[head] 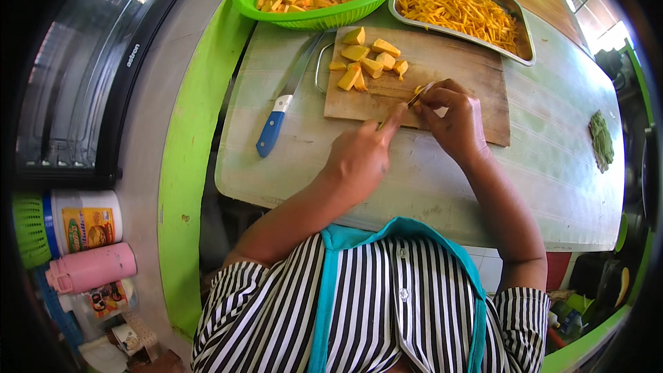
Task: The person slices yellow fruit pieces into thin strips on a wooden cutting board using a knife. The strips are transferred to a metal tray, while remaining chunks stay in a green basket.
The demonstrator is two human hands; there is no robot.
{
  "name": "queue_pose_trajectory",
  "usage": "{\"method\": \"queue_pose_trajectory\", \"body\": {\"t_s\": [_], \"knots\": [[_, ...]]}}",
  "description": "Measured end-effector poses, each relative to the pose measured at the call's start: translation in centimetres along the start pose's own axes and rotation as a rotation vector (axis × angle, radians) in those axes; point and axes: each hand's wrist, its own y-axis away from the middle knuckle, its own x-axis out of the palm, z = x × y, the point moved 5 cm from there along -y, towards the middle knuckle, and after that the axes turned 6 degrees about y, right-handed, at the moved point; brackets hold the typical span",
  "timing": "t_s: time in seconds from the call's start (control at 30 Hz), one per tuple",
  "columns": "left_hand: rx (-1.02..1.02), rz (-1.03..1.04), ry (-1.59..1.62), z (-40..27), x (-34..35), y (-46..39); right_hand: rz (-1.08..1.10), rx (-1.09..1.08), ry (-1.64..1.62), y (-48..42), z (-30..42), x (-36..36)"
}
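Note:
My left hand (360, 158) grips a small knife (413, 101), its index finger stretched along the blade; the handle is mostly hidden in the fist. At the blade's tip, the fingers of my right hand (453, 116) pinch a small yellow piece of squash (418, 90), largely covered by the fingers. Both hands are over the near edge of a wooden cutting board (456, 77). Several peeled squash chunks (372, 66) lie on the board's far left part. Left of the board rests a larger knife (282, 106) with a blue and white handle, blade pointing away from me.
Beyond the board, a green plastic basket (331, 19) is heaped with squash chunks. Beside it, a metal tray (527, 54) holds thin orange-yellow strips (461, 13). A crumpled green cloth (601, 140) lies at the table's right. A black oven (111, 88) and pink tumbler (96, 268) stand left.

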Motion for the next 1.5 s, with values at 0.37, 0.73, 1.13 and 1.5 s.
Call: {"method": "queue_pose_trajectory", "body": {"t_s": [0.37,0.73,1.13,1.5], "knots": [[0.076,-0.066,0.059,-0.1,-1.0,0.2,-0.013,0.036,-0.007,0.2,-0.4,0.0],[0.101,-0.092,0.147,0.2,-0.4,-1.8,-0.018,0.026,0.079,0.1,0.2,-0.3],[0.037,-0.028,-0.004,-0.9,-1.6,0.6,0.008,0.033,-0.024,0.0,-0.2,-0.3],[0.088,-0.110,0.142,-0.1,-0.8,-1.0,0.037,0.045,0.080,0.0,0.2,-0.4]]}}
